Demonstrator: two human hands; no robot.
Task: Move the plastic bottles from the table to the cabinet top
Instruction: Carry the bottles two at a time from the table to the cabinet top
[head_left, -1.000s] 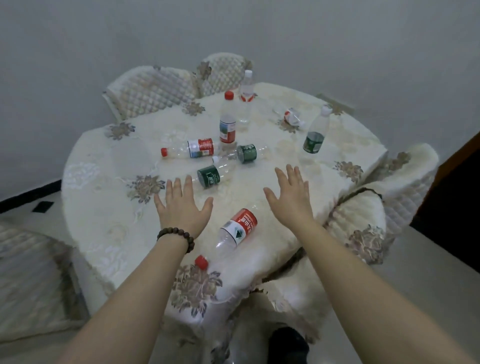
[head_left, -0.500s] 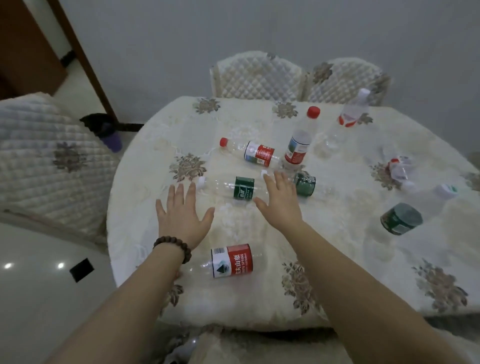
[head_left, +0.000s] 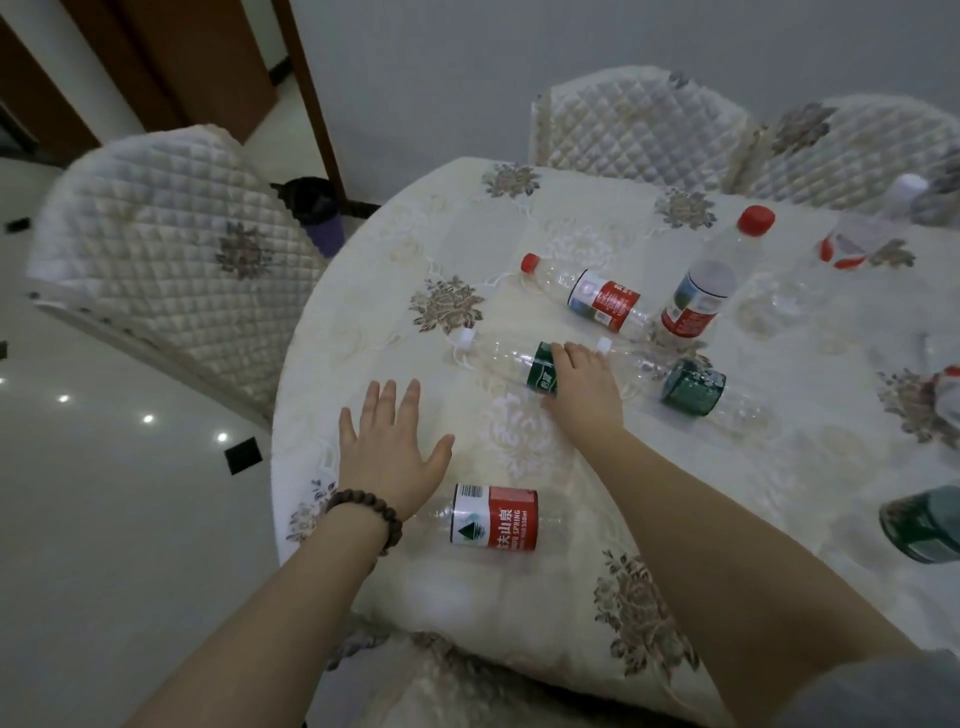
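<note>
Several clear plastic bottles lie or stand on the round table (head_left: 363, 312) with its cream flowered cloth. My right hand (head_left: 582, 382) is curled over a lying green-labelled bottle (head_left: 506, 361), fingers wrapped on its label. My left hand (head_left: 389, 447) hovers flat with fingers spread, a bead bracelet on the wrist, just left of a lying red-labelled bottle (head_left: 493, 517). Farther off lie another red-labelled bottle (head_left: 592, 297) and a second green-labelled bottle (head_left: 696, 387). A red-capped bottle (head_left: 711, 280) stands upright. The cabinet is not in view.
Quilted chairs stand at the left (head_left: 171, 260) and behind the table (head_left: 639, 124). A dark bin (head_left: 317, 213) sits by a brown door frame. More bottles sit at the right edge, a white-capped one (head_left: 862, 234) and a green-labelled one (head_left: 924, 525). Glossy floor lies to the left.
My view has swung left around the table. My right hand has reached forward and closed over the green-labelled bottle; my left hand stays spread above the cloth.
</note>
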